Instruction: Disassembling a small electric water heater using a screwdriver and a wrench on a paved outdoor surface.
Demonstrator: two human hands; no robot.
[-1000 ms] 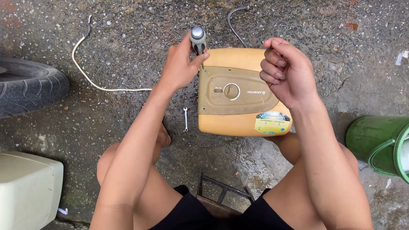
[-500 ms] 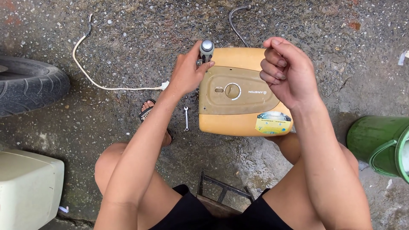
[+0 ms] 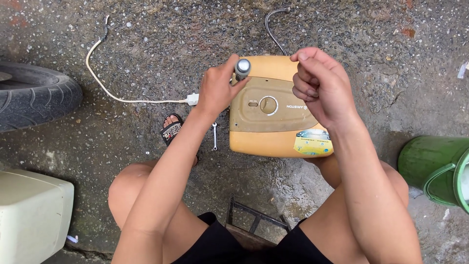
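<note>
A wet, speckled concrete floor [image 3: 146, 44] fills the view. At the far left a black rubber tyre [image 3: 34, 98] is seen, with a cream plastic box [image 3: 29, 215] lying nearer on the same side; a green plastic bucket [image 3: 435, 168] is tipped at the right edge. A white power cord [image 3: 117, 95] is trailed across the floor from the far left to the heater's left side, and a grey flexible metal hose [image 3: 273, 29] is curled beyond it. A small steel spanner [image 3: 214, 136] is laid just beside the heater's left edge, near a black sandal [image 3: 172, 129].

The yellow rectangular water heater [image 3: 273, 110] is set flat on the floor in the middle, between the knees. Its olive front panel carries a round dial, and a coloured sticker is seen at the near right corner.

The left hand [image 3: 215, 90] is closed around a grey-capped tool handle [image 3: 242, 68], held upright at the heater's far left corner. The right hand [image 3: 322, 85] is raised above the heater's right part, fingers curled loosely; whether anything is pinched in them cannot be told.
</note>
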